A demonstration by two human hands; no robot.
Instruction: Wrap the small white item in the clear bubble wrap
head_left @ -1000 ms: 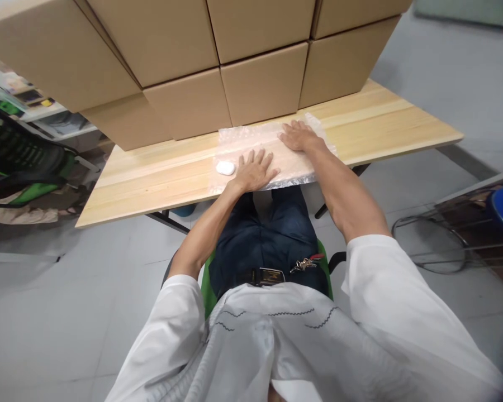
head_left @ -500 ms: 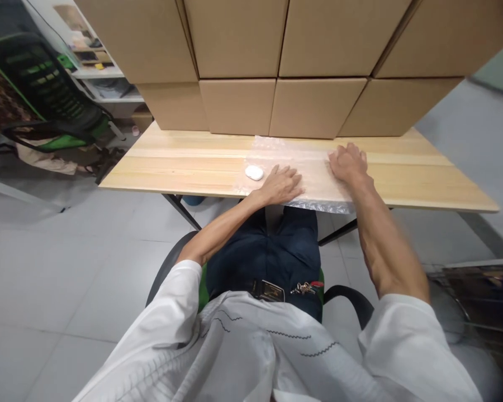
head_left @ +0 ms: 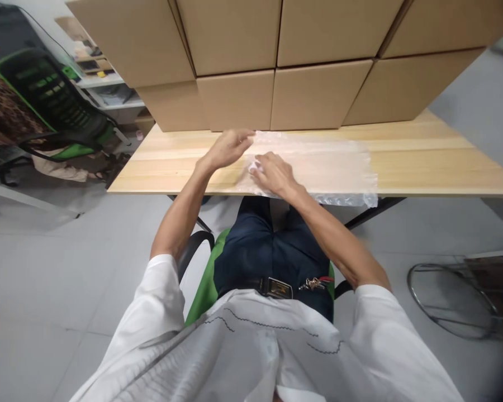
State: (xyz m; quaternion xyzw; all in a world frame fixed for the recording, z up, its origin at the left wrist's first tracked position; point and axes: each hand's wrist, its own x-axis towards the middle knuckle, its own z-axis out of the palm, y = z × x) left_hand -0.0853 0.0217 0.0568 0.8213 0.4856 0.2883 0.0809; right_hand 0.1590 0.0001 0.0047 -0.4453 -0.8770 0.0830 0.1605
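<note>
A sheet of clear bubble wrap (head_left: pixel 327 162) lies flat along the table, its near edge hanging over the front. On its left part is a small white rounded object (head_left: pixel 255 166), mostly covered by my right hand (head_left: pixel 276 174). The fingers and thumb of that hand are closed around this object; its exact kind is hard to make out. My left hand (head_left: pixel 230 149) is at the left end of the wrap, fingers stretched toward the wrap's far left corner and thumb a little apart. It appears to hold nothing.
Stacked cardboard boxes (head_left: pixel 235 100) line the back of the wooden table (head_left: pixel 436 162). A green and black chair (head_left: pixel 54 100) stands at the left, with part of another person beside it. A round metal-framed stool (head_left: pixel 452 301) is on the floor at right.
My right hand has moved left from the wrap's right part onto the white object. My left hand has shifted left and away from me, off the middle of the wrap.
</note>
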